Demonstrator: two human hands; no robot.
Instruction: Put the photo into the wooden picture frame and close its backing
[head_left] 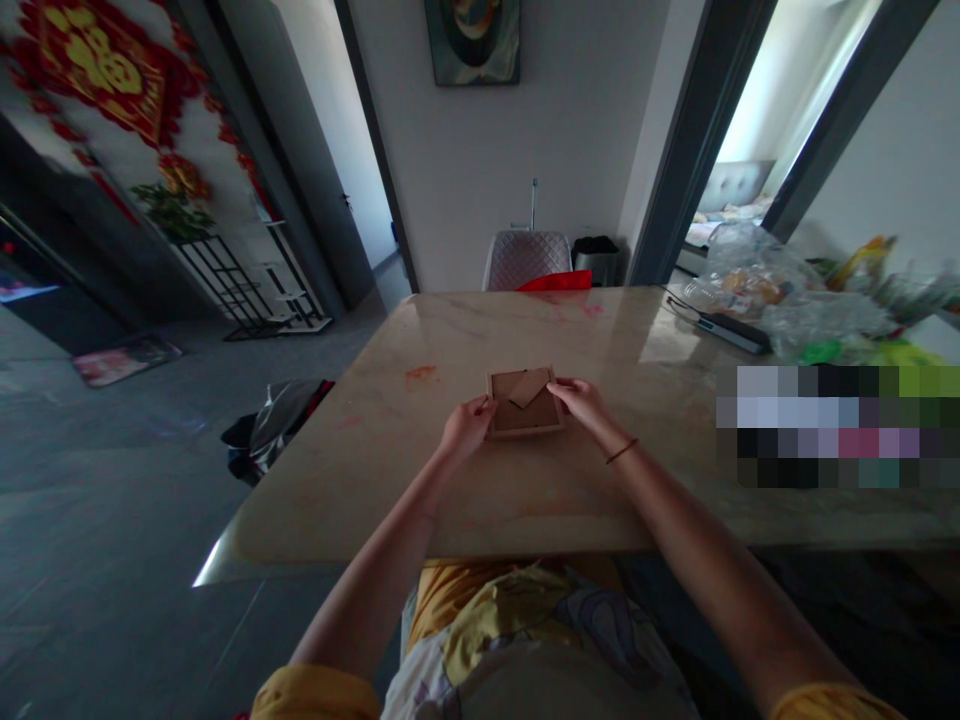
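A small brown wooden photo frame (523,418) lies back side up on the marble table (360,470), its stand flap (529,387) showing on top. My left hand (466,428) grips the frame's left edge with curled fingers. My right hand (583,402) holds the frame's right edge, with its fingertips close to the flap. A thin dark band sits on my right wrist (622,452).
Clear plastic bags of food (757,285) and a dark flat device (724,330) crowd the table's far right. A grey padded chair (526,260) with a red item stands behind the far edge. A black bag (274,425) lies on the floor at the left.
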